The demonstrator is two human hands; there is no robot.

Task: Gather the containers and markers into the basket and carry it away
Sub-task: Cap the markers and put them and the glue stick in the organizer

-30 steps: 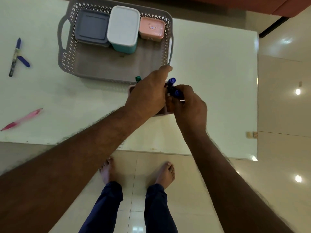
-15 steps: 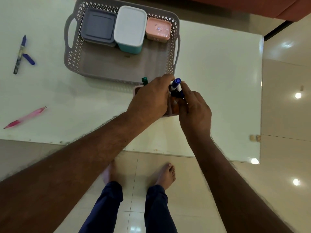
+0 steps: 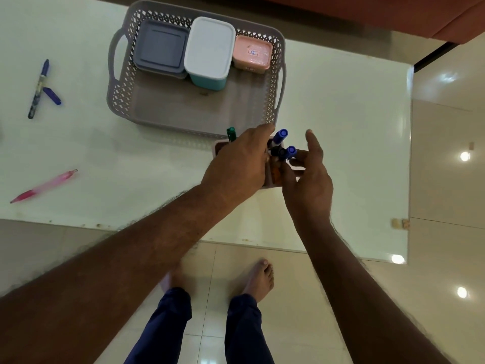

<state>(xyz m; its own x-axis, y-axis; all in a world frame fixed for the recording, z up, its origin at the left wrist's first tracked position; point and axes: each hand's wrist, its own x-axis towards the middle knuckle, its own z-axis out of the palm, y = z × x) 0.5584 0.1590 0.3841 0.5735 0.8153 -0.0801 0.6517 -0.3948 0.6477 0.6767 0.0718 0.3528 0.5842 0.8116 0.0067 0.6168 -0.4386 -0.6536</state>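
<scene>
The left hand (image 3: pixel 236 164) grips a pink holder (image 3: pixel 220 147) of markers (image 3: pixel 279 135) just outside the basket (image 3: pixel 123 101); the right hand (image 3: pixel 307 177) hovers open. Tilted, it could spill them, and 2 pens (image 3: pixel 39 88) lie well apart.

Three containers (image 3: pixel 210 52) in basket's (image 3: pixel 126 101) far end; holder (image 3: pixel 219 148) just before it.

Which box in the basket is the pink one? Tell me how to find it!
Look at the grey basket at the table's far side. Three boxes stand in a row along its back wall. The pink box is the rightmost, beside the white-lidded teal box, and the smallest, with a little label on top.
</scene>
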